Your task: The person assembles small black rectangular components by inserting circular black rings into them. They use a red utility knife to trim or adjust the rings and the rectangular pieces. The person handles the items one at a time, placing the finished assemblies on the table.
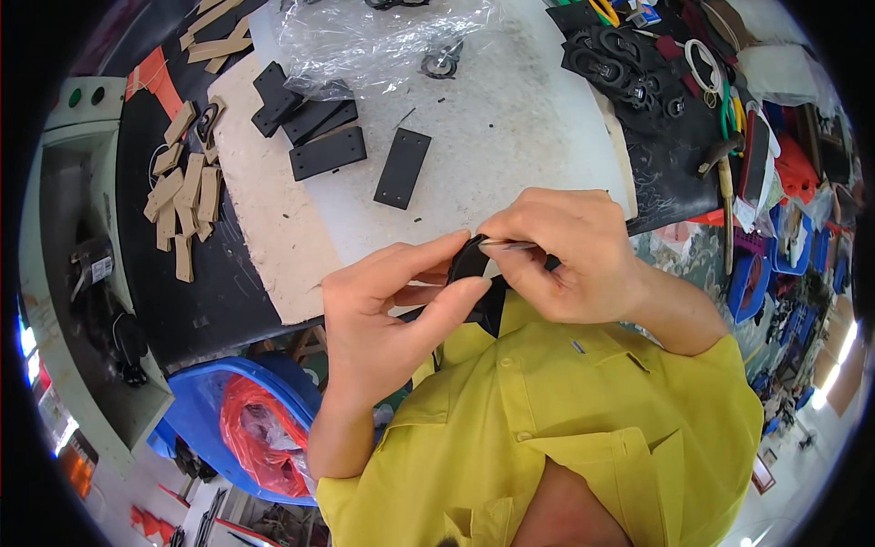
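Observation:
Close to my body, past the table's near edge, my left hand [392, 305] pinches a black curved piece [468, 263] between thumb and fingers. My right hand [570, 260] is closed on a thin pointed metal tool [510, 244], its tip at the upper edge of that piece. More black material [492, 308] hangs below my fingers; whether it belongs to the same piece I cannot tell. On the table ahead lies a flat black rectangular piece [402, 169] with small holes. Left of it is a loose stack of similar black pieces [328, 153].
Clear plastic film [365, 41] covers the table's far part, with a black ring-shaped part [441, 62] by it. Tan strips [187, 196] are heaped at left, black ringed parts [620, 68] at far right. A blue bin [205, 410] with red plastic stands below the table's left side.

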Available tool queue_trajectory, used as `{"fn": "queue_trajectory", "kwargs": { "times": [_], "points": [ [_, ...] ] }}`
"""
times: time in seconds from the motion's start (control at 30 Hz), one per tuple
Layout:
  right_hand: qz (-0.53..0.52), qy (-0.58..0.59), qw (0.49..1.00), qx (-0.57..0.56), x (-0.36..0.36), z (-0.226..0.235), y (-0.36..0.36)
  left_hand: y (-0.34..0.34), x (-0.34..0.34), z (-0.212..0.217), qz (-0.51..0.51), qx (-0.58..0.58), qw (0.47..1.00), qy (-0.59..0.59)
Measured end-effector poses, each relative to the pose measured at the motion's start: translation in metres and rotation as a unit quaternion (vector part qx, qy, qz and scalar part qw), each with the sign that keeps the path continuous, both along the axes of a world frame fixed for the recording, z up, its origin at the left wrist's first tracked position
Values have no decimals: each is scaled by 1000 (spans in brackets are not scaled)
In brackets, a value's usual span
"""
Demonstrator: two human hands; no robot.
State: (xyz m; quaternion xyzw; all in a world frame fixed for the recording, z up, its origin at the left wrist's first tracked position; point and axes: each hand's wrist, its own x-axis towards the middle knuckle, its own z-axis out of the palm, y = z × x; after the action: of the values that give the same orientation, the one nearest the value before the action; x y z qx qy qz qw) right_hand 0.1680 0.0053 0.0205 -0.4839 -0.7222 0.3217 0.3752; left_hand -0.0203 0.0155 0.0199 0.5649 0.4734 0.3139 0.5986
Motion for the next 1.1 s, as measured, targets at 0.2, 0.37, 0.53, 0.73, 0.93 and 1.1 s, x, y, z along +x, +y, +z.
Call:
{"fn": "queue_trajectory", "kwargs": {
  "times": [0.2,0.37,0.53,0.73,0.93,1.1],
  "points": [
    [36,167,903,-394,7,4,6,-3,1,4,-31,-45,998,22],
    [2,-45,984,-172,14,17,11,5,-7,-6,112,-156,978,-85],
    [54,-147,978,139,14,11,8,7,-10,-4,102,-175,976,-86],
    [104,-175,962,179,17,19,15,9,-14,-2,80,-218,964,-128],
    [123,-167,970,124,21,21,19,10,-11,1,66,-204,969,-119],
    [99,-1,960,-260,26,11,26,8,-4,-1,37,139,988,54]
  ]
}}
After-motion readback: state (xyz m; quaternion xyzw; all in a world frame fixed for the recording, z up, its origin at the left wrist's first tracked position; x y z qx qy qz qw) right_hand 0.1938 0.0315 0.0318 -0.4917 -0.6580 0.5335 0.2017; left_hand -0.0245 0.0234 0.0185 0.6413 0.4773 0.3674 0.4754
